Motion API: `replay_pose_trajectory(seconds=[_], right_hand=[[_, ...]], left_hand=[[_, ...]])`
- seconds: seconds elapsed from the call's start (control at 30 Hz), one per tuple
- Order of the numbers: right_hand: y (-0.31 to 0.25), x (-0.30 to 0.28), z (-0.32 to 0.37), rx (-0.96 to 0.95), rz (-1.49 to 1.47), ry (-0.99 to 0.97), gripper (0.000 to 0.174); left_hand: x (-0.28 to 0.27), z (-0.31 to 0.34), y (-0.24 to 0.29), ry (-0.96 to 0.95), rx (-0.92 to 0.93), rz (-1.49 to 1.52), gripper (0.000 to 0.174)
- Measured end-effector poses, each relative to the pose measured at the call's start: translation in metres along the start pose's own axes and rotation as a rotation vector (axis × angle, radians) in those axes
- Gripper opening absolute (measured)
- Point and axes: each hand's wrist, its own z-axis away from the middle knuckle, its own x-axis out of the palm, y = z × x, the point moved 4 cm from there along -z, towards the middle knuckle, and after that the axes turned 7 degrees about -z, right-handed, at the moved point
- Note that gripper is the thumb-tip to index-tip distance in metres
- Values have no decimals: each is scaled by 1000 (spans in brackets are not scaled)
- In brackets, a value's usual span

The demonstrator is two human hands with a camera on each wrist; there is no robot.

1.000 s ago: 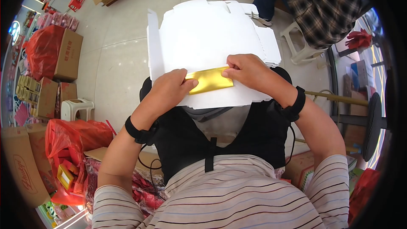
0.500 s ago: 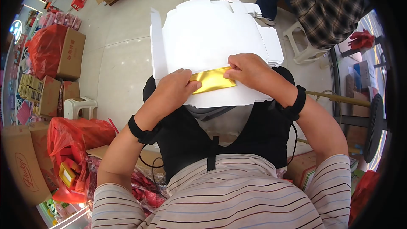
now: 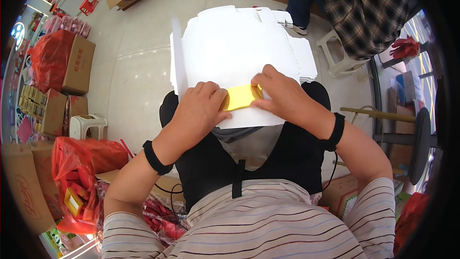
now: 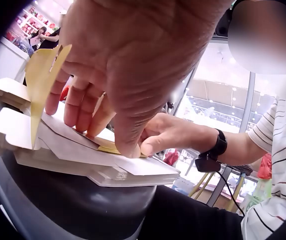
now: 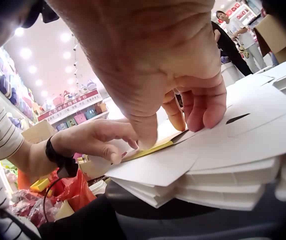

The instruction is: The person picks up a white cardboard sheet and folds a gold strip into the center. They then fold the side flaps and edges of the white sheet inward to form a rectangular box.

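Observation:
A glossy gold-yellow strip (image 3: 240, 98) lies across the near part of a stack of white card sheets (image 3: 235, 48) over the person's lap. My left hand (image 3: 199, 108) grips its left end, thumb at the near edge and fingers at the far edge. At the other end, my right hand (image 3: 282, 93) pinches the strip between thumb and fingers. Both hands partly hide the strip's ends. A narrow flap (image 3: 177, 57) stands up along the left side of the top sheet; its outer face looks gold in the left wrist view.
Beneath the sheets is a dark rounded support (image 4: 83, 200). Left on the floor stand a white stool (image 3: 88, 123), cartons (image 3: 79, 62) and a red plastic bag (image 3: 91, 156). At the upper right, a person in a plaid top (image 3: 366, 14) is by another white stool (image 3: 335, 60).
The strip has turned from a wide shiny gold face to a shorter, brighter yellow one. Both hands have shifted slightly toward the body and closer together, with more finger bend.

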Motion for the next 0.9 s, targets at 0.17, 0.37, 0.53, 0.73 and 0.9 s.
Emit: replay_pose_trajectory(seconds=[0.17,0.37,0.53,0.73,0.9], right_hand=[[1,6,4,-253,253,4,45],[1,11,2,-378,350,45,28],[6,7,-9,-256,232,38,16],[20,-10,-32,-14,41,-29,17],[36,-15,-56,142,-55,-160,24]], left_hand=[[-1,-6,-3,-96,71,-17,38],[-5,-12,-7,-93,138,-14,29],[3,-14,-21,-76,136,11,25],[10,-28,-48,-251,-81,313,21],[7,-42,-65,-425,-349,483,32]])
